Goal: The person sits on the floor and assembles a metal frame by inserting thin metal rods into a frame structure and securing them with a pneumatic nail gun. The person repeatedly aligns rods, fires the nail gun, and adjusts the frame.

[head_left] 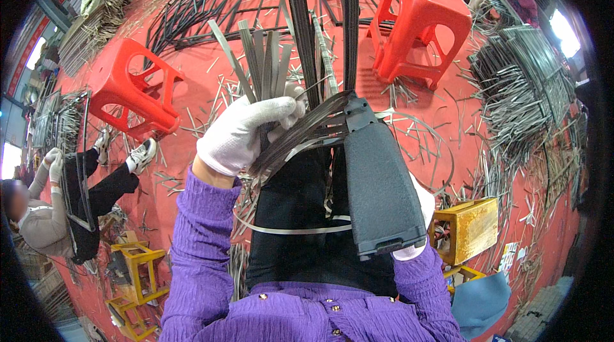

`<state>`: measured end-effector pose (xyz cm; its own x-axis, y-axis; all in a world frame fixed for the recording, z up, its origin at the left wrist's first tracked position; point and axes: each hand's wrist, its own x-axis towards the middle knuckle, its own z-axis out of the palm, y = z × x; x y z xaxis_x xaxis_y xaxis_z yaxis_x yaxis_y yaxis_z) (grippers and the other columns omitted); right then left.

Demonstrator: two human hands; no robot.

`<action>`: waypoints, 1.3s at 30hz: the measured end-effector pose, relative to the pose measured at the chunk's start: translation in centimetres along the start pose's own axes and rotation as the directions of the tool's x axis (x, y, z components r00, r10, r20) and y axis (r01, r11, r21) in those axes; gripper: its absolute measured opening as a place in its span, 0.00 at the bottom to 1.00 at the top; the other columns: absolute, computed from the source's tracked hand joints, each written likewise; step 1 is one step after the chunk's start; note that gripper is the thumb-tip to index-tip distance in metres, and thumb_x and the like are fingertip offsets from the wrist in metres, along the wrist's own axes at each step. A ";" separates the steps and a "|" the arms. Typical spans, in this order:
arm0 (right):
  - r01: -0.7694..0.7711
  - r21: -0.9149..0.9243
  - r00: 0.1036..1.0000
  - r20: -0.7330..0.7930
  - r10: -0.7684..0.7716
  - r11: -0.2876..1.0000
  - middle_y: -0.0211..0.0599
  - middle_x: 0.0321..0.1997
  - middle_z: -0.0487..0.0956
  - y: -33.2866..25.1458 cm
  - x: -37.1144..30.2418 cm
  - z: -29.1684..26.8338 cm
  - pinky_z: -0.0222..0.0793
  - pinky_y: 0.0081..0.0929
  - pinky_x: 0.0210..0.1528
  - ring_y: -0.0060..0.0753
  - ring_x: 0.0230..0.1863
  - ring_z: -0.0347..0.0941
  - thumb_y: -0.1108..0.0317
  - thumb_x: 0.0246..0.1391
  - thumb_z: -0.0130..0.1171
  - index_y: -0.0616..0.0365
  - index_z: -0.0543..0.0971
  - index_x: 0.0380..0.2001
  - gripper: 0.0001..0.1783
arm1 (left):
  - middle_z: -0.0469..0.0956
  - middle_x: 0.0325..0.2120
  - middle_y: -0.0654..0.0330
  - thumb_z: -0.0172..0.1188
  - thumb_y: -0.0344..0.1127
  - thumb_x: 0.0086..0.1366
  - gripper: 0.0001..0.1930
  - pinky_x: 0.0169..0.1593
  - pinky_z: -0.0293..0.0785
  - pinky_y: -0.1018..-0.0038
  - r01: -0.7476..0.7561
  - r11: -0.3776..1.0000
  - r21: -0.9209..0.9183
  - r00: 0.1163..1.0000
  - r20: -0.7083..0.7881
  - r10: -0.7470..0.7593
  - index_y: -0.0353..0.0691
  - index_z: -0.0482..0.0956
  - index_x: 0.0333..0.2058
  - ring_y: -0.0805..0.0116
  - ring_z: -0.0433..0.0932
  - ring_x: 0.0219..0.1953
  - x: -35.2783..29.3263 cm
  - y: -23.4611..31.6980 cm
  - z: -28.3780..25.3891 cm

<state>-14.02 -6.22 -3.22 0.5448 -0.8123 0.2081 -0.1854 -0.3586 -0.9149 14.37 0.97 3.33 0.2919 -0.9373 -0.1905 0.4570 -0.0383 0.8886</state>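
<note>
My left hand [252,126], in a white glove, is closed around a bundle of flat grey-brown weaving strips [265,63]. Their ends fan out above the fist, and more dark strips [300,127] curve from it toward the tool. A dark grey boxy hand tool [385,185] is held in front of me by my right hand [423,204]. That white glove shows only at the tool's right side and lower end; its fingers are hidden. Beyond the tool's tip stands a dark frame [350,28] with long straight bars. A pale strip [294,231] loops across my lap.
Red plastic stools [425,15] [125,86] stand ahead to right and left. Dark metal frames [217,12] lie on the red floor among scattered strips. Strip piles [524,86] rise at right. A yellow wooden stool [470,230] is near my right; another person [48,220] sits at left.
</note>
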 end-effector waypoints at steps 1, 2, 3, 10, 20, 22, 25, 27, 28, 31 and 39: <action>0.065 -0.048 0.998 -0.004 -0.065 0.997 0.46 0.47 0.84 0.0 0.0 0.0 0.78 0.26 0.48 0.35 0.44 0.83 0.83 0.46 0.59 0.65 0.76 0.56 0.29 | 0.75 0.30 0.68 0.61 0.40 0.65 0.14 0.29 0.62 0.83 -0.005 1.000 0.001 0.999 -0.042 0.005 0.37 0.77 0.44 0.82 0.70 0.27 -0.1 0.1 0.3; 0.072 -0.058 0.997 -0.003 -0.072 0.996 0.46 0.47 0.84 0.0 0.0 0.1 0.78 0.26 0.48 0.35 0.44 0.83 0.83 0.46 0.59 0.65 0.76 0.56 0.29 | 0.75 0.29 0.68 0.60 0.39 0.65 0.13 0.28 0.62 0.82 -0.009 1.000 0.002 0.996 -0.084 0.009 0.37 0.78 0.43 0.81 0.70 0.26 -0.2 0.4 0.6; 0.056 -0.022 0.998 -0.006 -0.056 0.998 0.46 0.47 0.84 0.0 0.1 0.1 0.78 0.26 0.47 0.35 0.44 0.83 0.82 0.46 0.59 0.65 0.76 0.56 0.29 | 0.76 0.27 0.68 0.61 0.38 0.64 0.11 0.29 0.62 0.83 -0.025 0.997 0.072 0.995 -0.099 0.032 0.37 0.79 0.40 0.82 0.71 0.26 -0.3 0.6 1.0; 0.132 -0.109 0.991 -0.004 -0.134 0.985 0.44 0.46 0.84 0.6 0.4 -0.3 0.78 0.24 0.45 0.33 0.43 0.84 0.82 0.46 0.59 0.65 0.78 0.54 0.27 | 0.82 0.22 0.60 0.65 0.35 0.61 0.11 0.33 0.73 0.75 -0.277 0.632 0.724 0.868 -0.094 0.488 0.33 0.84 0.37 0.77 0.77 0.26 -0.2 0.5 3.9; 0.149 -0.113 0.989 -0.002 -0.151 0.982 0.42 0.44 0.85 1.1 0.3 -1.1 0.79 0.24 0.42 0.32 0.40 0.84 0.81 0.43 0.60 0.63 0.79 0.54 0.28 | 0.79 0.22 0.61 0.64 0.33 0.62 0.10 0.33 0.71 0.77 -0.256 0.478 0.840 0.835 -0.058 0.547 0.30 0.83 0.36 0.81 0.73 0.28 0.4 -0.2 4.7; 0.176 -0.141 0.984 0.008 -0.176 0.974 0.42 0.44 0.85 0.8 0.6 -1.2 0.79 0.24 0.42 0.32 0.40 0.84 0.81 0.44 0.60 0.63 0.79 0.53 0.28 | 0.79 0.21 0.60 0.65 0.33 0.62 0.10 0.32 0.70 0.77 -0.240 0.475 0.847 0.842 -0.062 0.536 0.31 0.83 0.35 0.81 0.73 0.27 0.4 -0.3 4.7; 0.202 -0.174 0.979 0.029 -0.200 0.964 0.43 0.45 0.85 -0.2 1.2 -1.1 0.79 0.25 0.44 0.33 0.41 0.84 0.81 0.44 0.60 0.63 0.79 0.53 0.28 | 0.77 0.17 0.58 0.64 0.30 0.56 0.08 0.29 0.71 0.75 -0.290 0.438 0.851 0.805 -0.031 0.593 0.34 0.83 0.35 0.75 0.74 0.21 0.5 -0.3 4.7; 0.178 -0.192 0.984 0.063 -0.169 0.965 0.44 0.45 0.84 -1.0 1.5 -1.0 0.78 0.25 0.45 0.34 0.42 0.84 0.80 0.44 0.60 0.63 0.78 0.53 0.27 | 0.77 0.18 0.58 0.64 0.30 0.56 0.08 0.28 0.71 0.74 -0.295 0.436 0.850 0.802 -0.027 0.596 0.34 0.83 0.35 0.74 0.75 0.21 0.5 -0.4 4.7; 0.153 -0.179 0.988 0.059 -0.145 0.972 0.45 0.45 0.84 -1.3 1.5 -1.0 0.78 0.25 0.45 0.35 0.43 0.84 0.80 0.45 0.60 0.64 0.78 0.53 0.27 | 0.77 0.18 0.58 0.64 0.30 0.56 0.08 0.28 0.71 0.74 -0.297 0.436 0.849 0.801 -0.027 0.598 0.34 0.83 0.34 0.74 0.75 0.21 0.5 -0.4 4.7; 0.095 -0.138 0.995 0.039 -0.090 0.986 0.46 0.46 0.84 -2.1 1.1 -0.9 0.77 0.25 0.47 0.38 0.45 0.83 0.80 0.45 0.59 0.64 0.77 0.54 0.27 | 0.78 0.20 0.56 0.64 0.30 0.57 0.07 0.30 0.72 0.74 -0.295 0.435 0.851 0.802 -0.028 0.597 0.33 0.83 0.34 0.73 0.76 0.22 0.6 -0.3 4.6; -0.072 0.305 0.997 0.054 0.058 0.950 0.47 0.55 0.79 -1.2 0.8 -0.3 0.75 0.28 0.52 0.35 0.50 0.80 0.77 0.53 0.57 0.67 0.72 0.60 0.28 | 0.72 0.21 0.69 0.51 0.48 0.75 0.19 0.28 0.62 0.78 -0.538 0.593 0.599 0.700 -0.075 0.710 0.36 0.79 0.41 0.78 0.68 0.24 -0.3 -0.2 3.0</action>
<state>-13.59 -6.56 -1.83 0.5765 -0.8058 0.1353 0.0339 -0.1418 -0.9893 11.67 0.21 4.52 0.5915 -0.6579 0.4662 -0.3889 0.2737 0.8797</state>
